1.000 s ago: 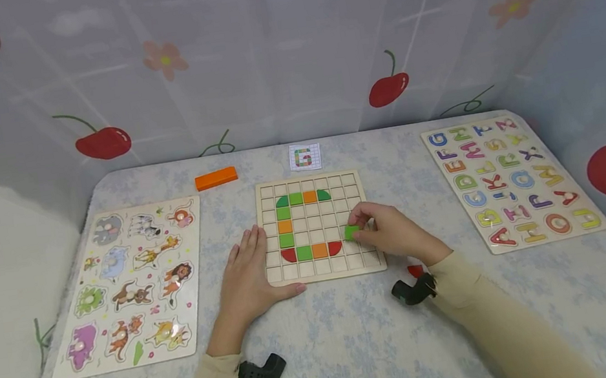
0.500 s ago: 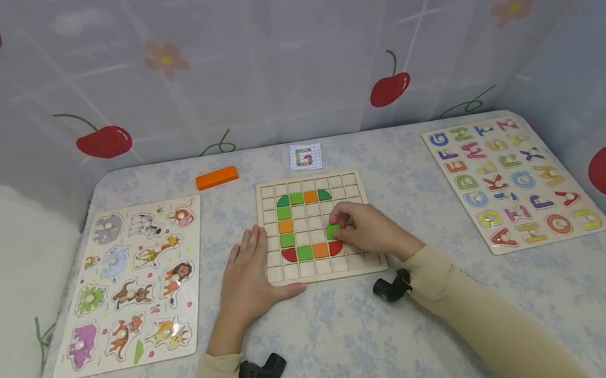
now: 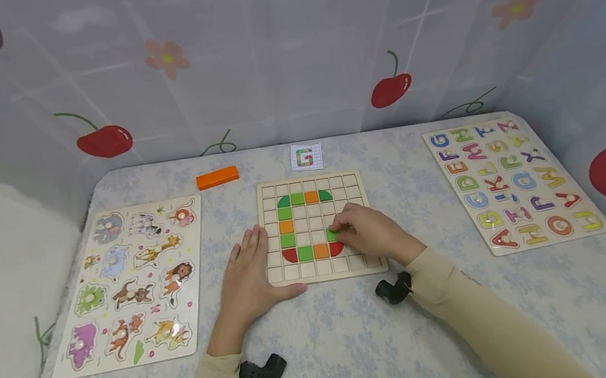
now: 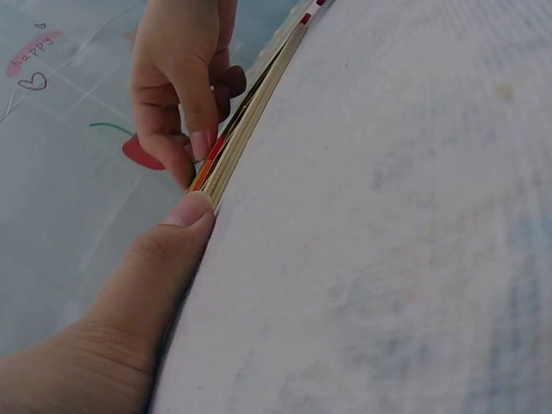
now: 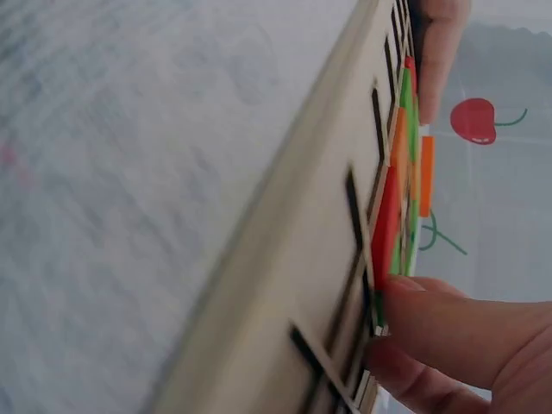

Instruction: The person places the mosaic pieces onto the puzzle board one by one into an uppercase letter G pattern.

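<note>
A square wooden grid board (image 3: pixel 307 210) lies in the middle, bearing a C-shaped line of green, orange and red tiles. My left hand (image 3: pixel 252 278) lies along its left side with fingers straight; in the left wrist view its thumb (image 4: pixel 159 259) touches the front edge. My right hand (image 3: pixel 371 231) pinches a green square tile (image 3: pixel 333 235) at the cell just above the red rounded corner tile (image 3: pixel 336 249). Fingertips partly cover the green tile. In the right wrist view, thumb and finger meet close beside the red corner tile (image 5: pixel 387 224).
Behind the board lie a small pattern card (image 3: pixel 307 157) showing a G shape and an orange block (image 3: pixel 217 177). An animal puzzle board (image 3: pixel 132 248) stands left, an alphabet puzzle board (image 3: pixel 501 162) right. A patterned curtain (image 3: pixel 283 55) hangs behind the table.
My right hand has moved left with the green tile, from the board's right part to above the red corner, and lowered it there. The forearm now covers a red piece seen earlier. Left hand unmoved.
</note>
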Available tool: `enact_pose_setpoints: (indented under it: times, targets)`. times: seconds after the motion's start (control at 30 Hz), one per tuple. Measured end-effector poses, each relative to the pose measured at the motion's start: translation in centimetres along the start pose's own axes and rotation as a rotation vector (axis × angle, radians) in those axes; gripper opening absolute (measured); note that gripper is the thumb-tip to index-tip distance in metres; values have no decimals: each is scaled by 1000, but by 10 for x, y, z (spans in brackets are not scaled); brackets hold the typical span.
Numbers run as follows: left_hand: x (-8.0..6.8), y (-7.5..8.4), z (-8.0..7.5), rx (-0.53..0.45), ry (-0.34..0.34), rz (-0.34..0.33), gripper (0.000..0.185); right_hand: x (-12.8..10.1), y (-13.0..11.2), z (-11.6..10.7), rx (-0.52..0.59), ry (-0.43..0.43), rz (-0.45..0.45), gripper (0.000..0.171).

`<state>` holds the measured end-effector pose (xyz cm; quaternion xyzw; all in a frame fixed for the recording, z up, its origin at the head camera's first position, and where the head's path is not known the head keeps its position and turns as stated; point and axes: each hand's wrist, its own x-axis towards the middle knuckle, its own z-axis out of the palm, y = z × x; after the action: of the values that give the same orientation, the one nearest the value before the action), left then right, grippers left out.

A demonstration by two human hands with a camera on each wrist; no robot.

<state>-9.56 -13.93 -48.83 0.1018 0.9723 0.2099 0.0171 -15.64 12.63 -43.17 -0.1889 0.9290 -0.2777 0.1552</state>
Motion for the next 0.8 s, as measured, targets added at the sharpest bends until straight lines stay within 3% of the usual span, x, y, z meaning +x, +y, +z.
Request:
enact_pose_setpoints:
  times: [0.23,0.4,0.6,0.8]
  targets:
    - [0,0,0,0,3,3,138,-17,7,-17,44,-17,-67,24]
    - [0,-1,0,-5,12,10,137,-36,26,-31,32,13,-27,30]
    - [-1,0,-1,-6,6,7,137,-57,53,-45,4,-26,35,33]
    - [-1,0,0,-6,-1,2,138,-74,66,-51,-17,-63,33,33]
